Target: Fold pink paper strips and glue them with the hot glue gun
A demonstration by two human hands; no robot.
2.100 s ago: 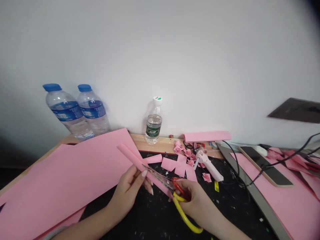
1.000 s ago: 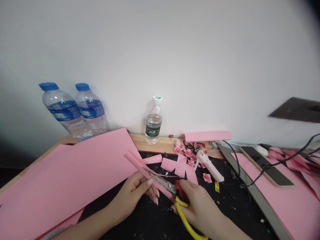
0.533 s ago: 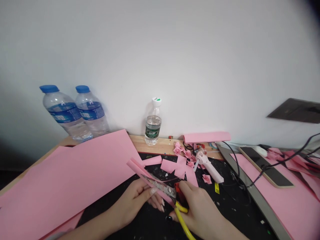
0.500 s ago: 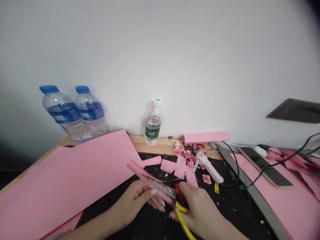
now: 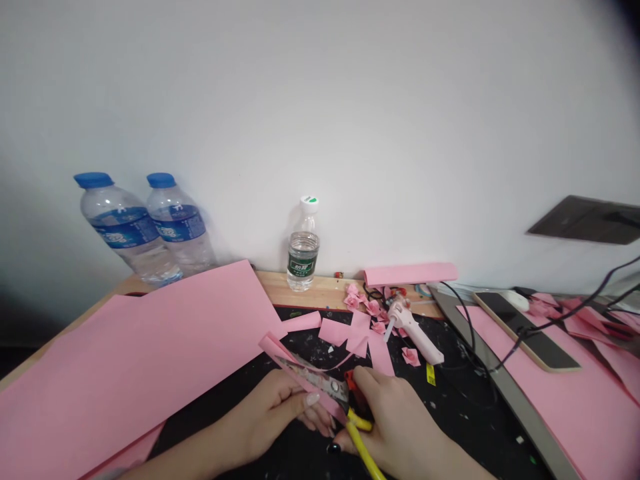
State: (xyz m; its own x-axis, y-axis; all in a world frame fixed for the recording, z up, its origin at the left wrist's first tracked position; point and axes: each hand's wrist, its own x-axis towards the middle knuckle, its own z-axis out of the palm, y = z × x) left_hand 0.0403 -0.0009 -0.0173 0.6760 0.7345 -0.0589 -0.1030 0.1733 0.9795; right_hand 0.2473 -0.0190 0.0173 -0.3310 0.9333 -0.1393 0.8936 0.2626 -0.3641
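Note:
My left hand [image 5: 283, 407] pinches a folded strip of pink paper [image 5: 327, 405] between thumb and fingers. Closed around the handles of the scissors [image 5: 361, 443], which are yellow and red, is my right hand [image 5: 393, 417]. The metal blades lie along the strip, and a thin pink sliver [image 5: 340, 362] curves away beside them. Just beyond the hands, cut pink pieces [image 5: 357, 333] rest on the black mat [image 5: 300, 457].
Large pink sheets [image 5: 165, 340] cover the left side. Bottles [image 5: 303, 260] stand by the wall. A glue gun [image 5: 417, 337], small paper flowers [image 5: 411, 357], black cables and a phone [image 5: 530, 333] lie to the right.
The blades and the strip have shifted slightly right and down, and the thin sliver curves out more beside them. The whole view has moved a little. Both hands keep their hold.

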